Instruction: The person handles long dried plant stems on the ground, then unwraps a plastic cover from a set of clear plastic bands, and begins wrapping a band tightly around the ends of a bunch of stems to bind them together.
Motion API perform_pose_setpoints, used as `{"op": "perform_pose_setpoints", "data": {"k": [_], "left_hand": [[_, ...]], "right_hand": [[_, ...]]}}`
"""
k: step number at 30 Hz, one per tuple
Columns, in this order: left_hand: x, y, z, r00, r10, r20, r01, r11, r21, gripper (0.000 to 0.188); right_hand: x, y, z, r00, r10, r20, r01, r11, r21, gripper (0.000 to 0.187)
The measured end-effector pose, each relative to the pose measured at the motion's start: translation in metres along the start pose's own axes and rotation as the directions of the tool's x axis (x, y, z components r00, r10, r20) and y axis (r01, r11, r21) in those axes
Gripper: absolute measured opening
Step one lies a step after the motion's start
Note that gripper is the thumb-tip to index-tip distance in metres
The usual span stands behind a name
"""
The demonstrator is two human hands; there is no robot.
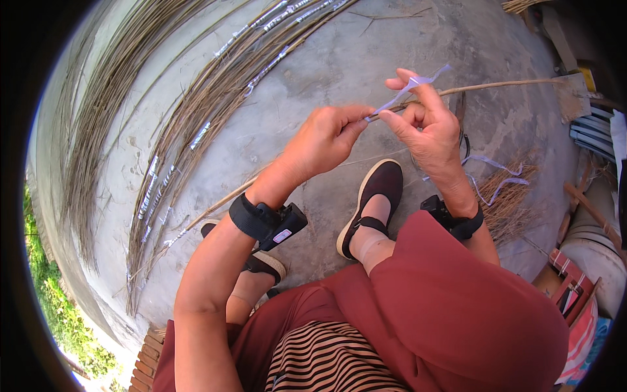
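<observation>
Carefully, a thin stick (483,85) is pinched at its near end by the left hand (324,138), while a pale plastic strip (406,89) is pinched by the right hand (428,127) at one o'clock. Tension should be kept. Tied stick bundles (196,117) lie at ten o'clock on the concrete floor (339,59), loose strips (496,176) at three.

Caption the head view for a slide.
Both hands, left hand and right hand, pinch a pale plastic strip around a thin stick over concrete floor.

Sunlit grey concrete floor (339,65); green grass (59,307) at left edge; brick edging (147,366) below.
</observation>
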State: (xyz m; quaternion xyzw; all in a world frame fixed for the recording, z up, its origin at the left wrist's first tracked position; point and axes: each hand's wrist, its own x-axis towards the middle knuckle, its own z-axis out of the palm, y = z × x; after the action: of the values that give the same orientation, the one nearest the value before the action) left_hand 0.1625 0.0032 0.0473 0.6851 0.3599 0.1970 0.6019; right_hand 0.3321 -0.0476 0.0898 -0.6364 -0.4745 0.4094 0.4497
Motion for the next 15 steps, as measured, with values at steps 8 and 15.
{"op": "perform_pose_setpoints", "data": {"k": [8,15], "left_hand": [[0.01,-0.005,-0.004,0.984,0.12,-0.133,-0.122,0.992,-0.01,0.022],[0.004,0.02,-0.015,0.999,-0.048,0.008,0.048,0.999,-0.015,0.023]], "right_hand": [[-0.008,-0.01,0.008,0.935,-0.219,0.279,0.185,0.973,0.141,0.027],[-0.007,0.029,-0.005,0.82,0.449,0.355,-0.554,0.462,0.693,0.04]]}}
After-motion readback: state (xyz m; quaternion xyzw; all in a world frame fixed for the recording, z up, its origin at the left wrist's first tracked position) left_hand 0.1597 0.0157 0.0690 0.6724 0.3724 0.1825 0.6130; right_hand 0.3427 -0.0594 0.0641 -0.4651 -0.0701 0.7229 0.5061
